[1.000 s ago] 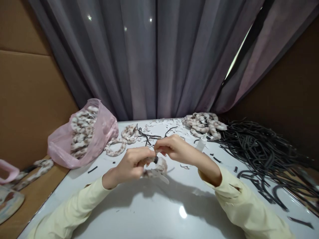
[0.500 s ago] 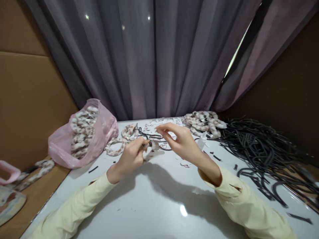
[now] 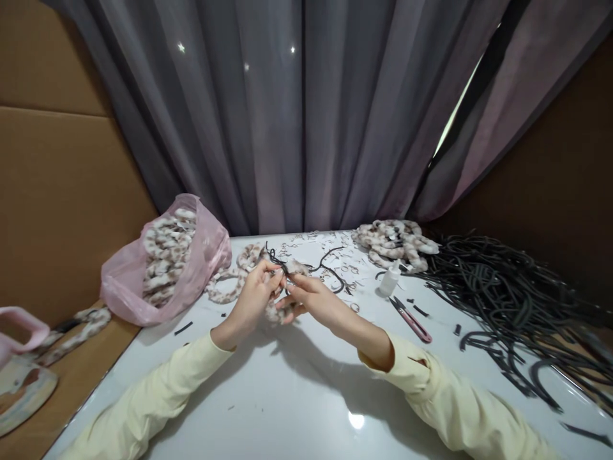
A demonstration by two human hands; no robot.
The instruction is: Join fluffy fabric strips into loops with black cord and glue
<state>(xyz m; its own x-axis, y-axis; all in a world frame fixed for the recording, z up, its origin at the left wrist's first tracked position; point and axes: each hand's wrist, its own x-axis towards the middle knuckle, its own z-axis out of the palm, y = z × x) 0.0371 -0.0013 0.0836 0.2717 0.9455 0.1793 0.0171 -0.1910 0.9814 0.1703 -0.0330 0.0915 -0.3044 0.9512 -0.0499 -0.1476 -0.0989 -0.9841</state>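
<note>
Gripping a fuzzy band (image 3: pixel 281 311) with left hand (image 3: pixel 253 298) and right hand (image 3: pixel 306 296) together, mid-desk (image 3: pixel 287 396), bottle (image 3: pixel 389 280) nearby.

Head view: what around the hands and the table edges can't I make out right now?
- Fuzzy patterned loop: mostly covered by the left hand and right hand; its joint with the black cord is hidden.
- Small white bottle: label too small to read.
- Pile of black cords: cut off by the right edge.
- Pink bag: lower contents veiled by its plastic.
- Pink object: cut off by the left edge.
</note>
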